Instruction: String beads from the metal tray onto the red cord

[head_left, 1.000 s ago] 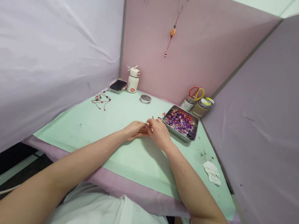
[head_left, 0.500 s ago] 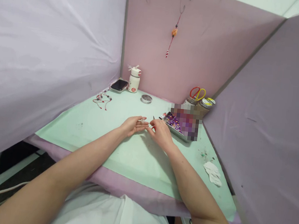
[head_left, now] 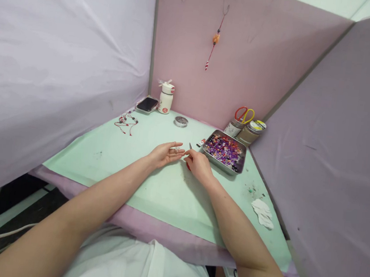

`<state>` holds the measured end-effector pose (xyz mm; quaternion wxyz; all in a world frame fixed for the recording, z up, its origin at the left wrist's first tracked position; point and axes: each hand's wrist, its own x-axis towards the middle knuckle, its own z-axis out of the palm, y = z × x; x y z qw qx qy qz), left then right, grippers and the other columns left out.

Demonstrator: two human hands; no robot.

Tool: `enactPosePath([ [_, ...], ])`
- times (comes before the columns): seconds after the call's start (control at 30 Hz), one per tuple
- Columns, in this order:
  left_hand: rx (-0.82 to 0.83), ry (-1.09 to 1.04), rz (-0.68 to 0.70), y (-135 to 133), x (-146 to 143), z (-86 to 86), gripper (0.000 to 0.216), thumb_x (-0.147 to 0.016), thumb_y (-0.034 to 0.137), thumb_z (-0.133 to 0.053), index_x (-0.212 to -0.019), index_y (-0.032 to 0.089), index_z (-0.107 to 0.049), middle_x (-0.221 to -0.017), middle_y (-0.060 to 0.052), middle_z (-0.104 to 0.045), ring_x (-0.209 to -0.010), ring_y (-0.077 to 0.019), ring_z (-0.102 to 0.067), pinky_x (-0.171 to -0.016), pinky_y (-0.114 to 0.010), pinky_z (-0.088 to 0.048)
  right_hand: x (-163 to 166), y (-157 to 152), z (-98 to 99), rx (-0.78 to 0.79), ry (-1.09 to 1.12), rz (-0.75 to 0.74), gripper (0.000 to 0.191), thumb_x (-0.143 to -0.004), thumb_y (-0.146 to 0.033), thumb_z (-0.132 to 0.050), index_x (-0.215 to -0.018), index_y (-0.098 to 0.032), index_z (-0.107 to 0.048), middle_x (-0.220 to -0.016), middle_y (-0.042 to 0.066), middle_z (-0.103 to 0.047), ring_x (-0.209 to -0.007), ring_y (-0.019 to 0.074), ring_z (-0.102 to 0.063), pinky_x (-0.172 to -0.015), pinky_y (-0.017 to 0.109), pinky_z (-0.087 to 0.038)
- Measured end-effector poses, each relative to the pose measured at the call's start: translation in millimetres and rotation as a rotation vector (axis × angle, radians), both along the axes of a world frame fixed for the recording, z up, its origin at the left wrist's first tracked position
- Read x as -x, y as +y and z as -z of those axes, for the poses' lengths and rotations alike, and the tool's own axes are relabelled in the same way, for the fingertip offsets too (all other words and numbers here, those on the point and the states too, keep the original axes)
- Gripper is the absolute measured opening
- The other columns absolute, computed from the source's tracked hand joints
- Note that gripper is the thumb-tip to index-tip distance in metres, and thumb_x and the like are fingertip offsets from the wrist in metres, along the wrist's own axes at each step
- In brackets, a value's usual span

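Observation:
My left hand [head_left: 166,153] is palm up with its fingers stretched out toward the right. Small clear beads [head_left: 177,148] appear to rest on those fingers, too small to make out singly. Close beside the fingertips, my right hand [head_left: 200,164] is closed, thumb and index finger pinched together. It holds red-handled scissors [head_left: 188,166], mostly hidden by the hand; a pointed blade [head_left: 190,145] sticks out above the index finger. Whether a bead or thread is also in the pinch, I cannot tell.
Right of my hands is a metal tray [head_left: 238,172] of purple, orange and clear beads. Behind stand jars [head_left: 251,131] and red-and-yellow scissors [head_left: 244,114]. Also around: a spool [head_left: 181,121], white bottle [head_left: 165,99], phone [head_left: 147,104], beaded cords [head_left: 127,122], white cloth [head_left: 262,213].
My right hand has dropped slightly and its fingers are drawn in closer. My left hand has barely moved. The bead tray, blurred before, now shows clearly.

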<state>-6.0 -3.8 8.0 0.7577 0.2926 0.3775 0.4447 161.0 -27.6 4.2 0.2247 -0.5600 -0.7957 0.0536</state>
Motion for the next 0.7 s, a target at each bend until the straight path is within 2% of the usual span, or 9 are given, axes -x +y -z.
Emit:
enactPosePath([
  [0.23,0.075,-0.101,0.096,6.4,6.7,5.7,0.026,-0.086,0.022,-0.051,-0.110,0.013,-0.057,-0.099,-0.017,-0.067,-0.094,-0.0242,-0.068,-0.081,-0.037,-0.055,-2.2,0.6,0.0,-0.097,-0.004,-0.019,0.014,-0.082,-0.016,-0.055,-0.093,-0.020,-0.061,-0.094,0.006,-0.061,-0.083,0.0182,-0.055,-0.073,0.028,-0.038],
  [0.53,0.078,-0.094,0.121,5.9,7.2,5.1,0.024,-0.087,0.024,-0.049,-0.108,0.016,-0.058,-0.097,-0.015,-0.068,-0.086,-0.0221,-0.068,-0.077,-0.037,-0.054,-1.1,0.6,0.2,-0.193,-0.005,-0.108,0.007,-0.084,-0.018,-0.055,-0.086,-0.020,-0.061,-0.089,0.005,-0.058,-0.085,0.0190,-0.052,-0.075,0.029,-0.038],
  [0.7,0.075,-0.086,0.145,5.6,7.0,6.2,0.027,-0.088,0.027,-0.050,-0.111,0.017,-0.059,-0.101,-0.015,-0.066,-0.087,-0.0212,-0.067,-0.078,-0.037,-0.053,-1.1,2.0,0.2,-0.200,-0.052,-0.133,0.017,-0.090,-0.020,-0.046,-0.080,-0.019,-0.060,-0.084,0.006,-0.058,-0.083,0.0198,-0.049,-0.075,0.031,-0.037],
])
